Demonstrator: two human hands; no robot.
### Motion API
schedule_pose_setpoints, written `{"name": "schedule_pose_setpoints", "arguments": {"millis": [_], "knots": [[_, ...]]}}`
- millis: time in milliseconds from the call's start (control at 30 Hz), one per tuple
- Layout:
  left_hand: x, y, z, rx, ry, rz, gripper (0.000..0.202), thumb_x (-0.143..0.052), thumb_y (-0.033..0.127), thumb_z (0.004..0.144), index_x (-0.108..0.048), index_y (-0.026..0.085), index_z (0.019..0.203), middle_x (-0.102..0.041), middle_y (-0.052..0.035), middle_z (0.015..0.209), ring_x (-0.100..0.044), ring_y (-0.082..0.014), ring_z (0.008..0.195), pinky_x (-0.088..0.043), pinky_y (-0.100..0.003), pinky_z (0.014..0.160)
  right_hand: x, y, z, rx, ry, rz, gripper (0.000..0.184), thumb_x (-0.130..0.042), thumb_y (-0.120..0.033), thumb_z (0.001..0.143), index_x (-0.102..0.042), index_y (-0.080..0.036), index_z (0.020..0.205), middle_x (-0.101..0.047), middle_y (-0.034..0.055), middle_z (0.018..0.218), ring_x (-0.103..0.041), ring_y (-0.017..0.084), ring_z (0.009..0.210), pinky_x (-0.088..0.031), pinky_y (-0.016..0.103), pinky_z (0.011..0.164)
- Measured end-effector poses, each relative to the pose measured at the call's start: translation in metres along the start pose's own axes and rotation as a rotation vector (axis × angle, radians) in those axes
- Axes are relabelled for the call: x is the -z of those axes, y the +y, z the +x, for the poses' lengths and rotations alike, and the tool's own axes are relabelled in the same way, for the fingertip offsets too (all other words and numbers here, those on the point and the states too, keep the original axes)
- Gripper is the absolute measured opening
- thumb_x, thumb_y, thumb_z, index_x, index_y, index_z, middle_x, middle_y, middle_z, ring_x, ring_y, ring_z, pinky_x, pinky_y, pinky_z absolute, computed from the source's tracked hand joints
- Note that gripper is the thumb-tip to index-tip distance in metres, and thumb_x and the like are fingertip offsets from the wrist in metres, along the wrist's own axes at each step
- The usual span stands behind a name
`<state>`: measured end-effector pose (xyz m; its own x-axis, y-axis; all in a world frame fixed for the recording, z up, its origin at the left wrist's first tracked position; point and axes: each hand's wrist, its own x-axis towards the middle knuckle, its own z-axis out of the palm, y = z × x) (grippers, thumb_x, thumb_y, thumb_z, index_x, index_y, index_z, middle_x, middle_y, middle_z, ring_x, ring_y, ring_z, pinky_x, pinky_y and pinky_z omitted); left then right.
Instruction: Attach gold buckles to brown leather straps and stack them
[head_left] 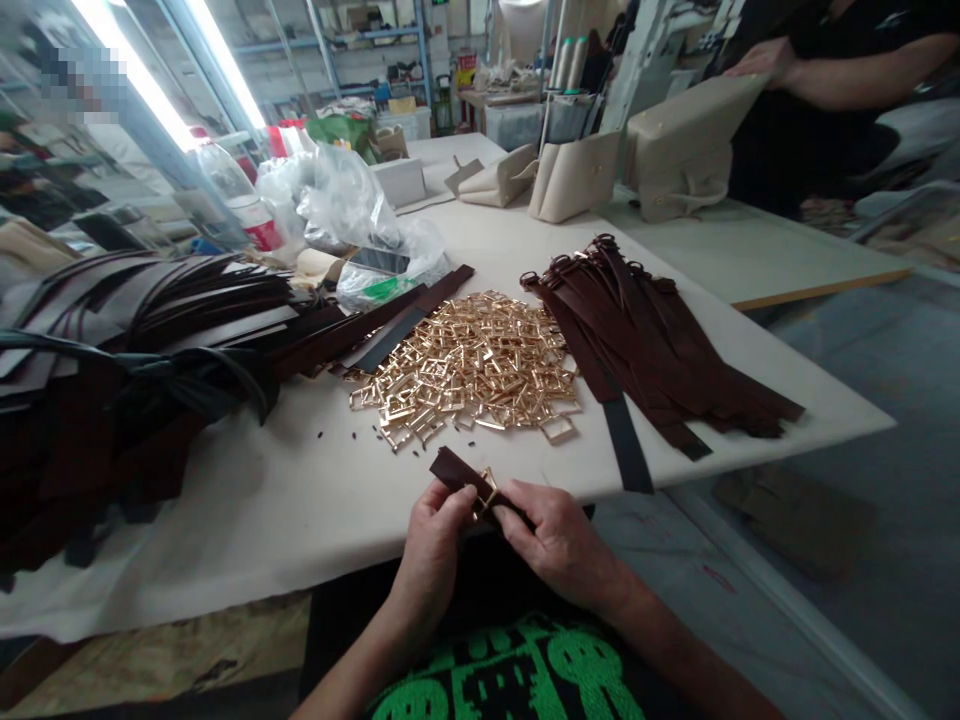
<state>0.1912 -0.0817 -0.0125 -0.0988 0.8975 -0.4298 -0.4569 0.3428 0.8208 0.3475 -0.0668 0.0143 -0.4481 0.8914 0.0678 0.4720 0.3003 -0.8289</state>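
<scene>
Just over the table's front edge, a dark brown leather strap (454, 468) runs through a gold buckle (487, 487). My left hand (437, 535) pinches the strap and the buckle's left side between thumb and fingers. My right hand (551, 535) is closed on the strap to the right of the buckle. Beyond the hands lies a heap of gold buckles (480, 365). To its right rests a pile of brown straps (645, 340), with buckles at their far ends. A large bundle of straps (135, 380), tied with a black band, fills the left.
Loose straps (397, 325) lie along the heap's left side. Behind them are clear plastic bags (337, 200), a phone (379, 261) and a red-and-white cup (259, 225). Beige bags (574, 175) stand at the back of the white table (300, 500). A co-worker's hand (769, 62) holds another bag at right.
</scene>
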Motion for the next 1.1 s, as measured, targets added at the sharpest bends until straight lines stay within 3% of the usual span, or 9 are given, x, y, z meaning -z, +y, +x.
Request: {"name": "schedule_pose_setpoints", "arguments": {"millis": [300,467,600,800,867,967,1100], "knots": [[-0.004,0.009,-0.008,-0.068,-0.132,0.094,0.026,-0.073,0.036,0.079,-0.076,0.016,0.096,-0.076,-0.0059,0.091,-0.066,-0.0188,0.086,-0.049,-0.029,0.083,-0.002,0.001,-0.001,-0.016,0.055,0.153,0.018,-0.05,-0.026,0.094,-0.051,-0.02,0.078,-0.058,-0.0011,0.071,-0.055,0.016,0.068,-0.038,0.027,0.063],[-0.007,0.012,-0.007,-0.115,-0.062,0.09,0.027,-0.077,0.033,0.076,-0.073,0.019,0.098,-0.075,-0.0036,0.09,-0.066,-0.0176,0.082,-0.05,-0.027,0.078,-0.002,-0.001,-0.001,0.0,0.012,0.226,0.014,-0.054,-0.025,0.093,-0.054,-0.02,0.08,-0.058,-0.0019,0.071,-0.055,0.015,0.066,-0.04,0.025,0.062],[-0.006,0.009,-0.005,-0.212,0.001,0.133,0.027,-0.078,0.033,0.075,-0.073,0.02,0.098,-0.074,-0.0036,0.09,-0.065,-0.0173,0.082,-0.049,-0.025,0.076,-0.006,-0.001,0.001,-0.024,0.086,0.218,0.019,-0.054,-0.025,0.093,-0.052,-0.019,0.075,-0.055,-0.0029,0.067,-0.052,0.014,0.063,-0.039,0.025,0.059],[0.003,0.012,-0.009,-0.431,-0.014,0.324,0.033,-0.074,0.04,0.08,-0.075,0.024,0.109,-0.067,-0.0079,0.121,-0.057,-0.0253,0.118,-0.043,-0.028,0.1,-0.009,0.0,0.01,-0.045,0.165,0.241,0.024,-0.057,-0.031,0.093,-0.055,-0.019,0.072,-0.052,-0.004,0.064,-0.048,0.012,0.06,-0.037,0.023,0.058],[0.006,0.014,-0.01,-0.395,-0.069,0.249,0.046,-0.068,0.055,0.081,-0.075,0.022,0.111,-0.064,-0.0102,0.13,-0.054,-0.0294,0.124,-0.042,-0.033,0.104,-0.009,0.001,0.011,-0.054,0.167,0.24,0.028,-0.058,-0.032,0.092,-0.052,-0.019,0.069,-0.049,-0.0048,0.062,-0.046,0.011,0.058,-0.035,0.023,0.056],[0.009,0.017,-0.007,-0.23,-0.171,0.016,0.068,-0.05,0.073,0.083,-0.074,0.017,0.113,-0.064,-0.015,0.132,-0.053,-0.0338,0.126,-0.043,-0.042,0.104,-0.01,0.002,0.011,-0.076,0.169,0.233,0.03,-0.06,-0.032,0.091,-0.049,-0.019,0.067,-0.047,-0.0055,0.06,-0.044,0.011,0.057,-0.034,0.022,0.054],[0.01,0.027,-0.004,-0.076,-0.236,-0.043,0.044,-0.064,0.053,0.085,-0.076,0.017,0.106,-0.062,-0.0141,0.136,-0.051,-0.0348,0.129,-0.046,-0.044,0.1,-0.004,0.002,0.01,-0.102,0.136,0.247,0.026,-0.059,-0.033,0.091,-0.054,-0.018,0.07,-0.049,-0.005,0.062,-0.045,0.011,0.059,-0.035,0.022,0.055]]}}
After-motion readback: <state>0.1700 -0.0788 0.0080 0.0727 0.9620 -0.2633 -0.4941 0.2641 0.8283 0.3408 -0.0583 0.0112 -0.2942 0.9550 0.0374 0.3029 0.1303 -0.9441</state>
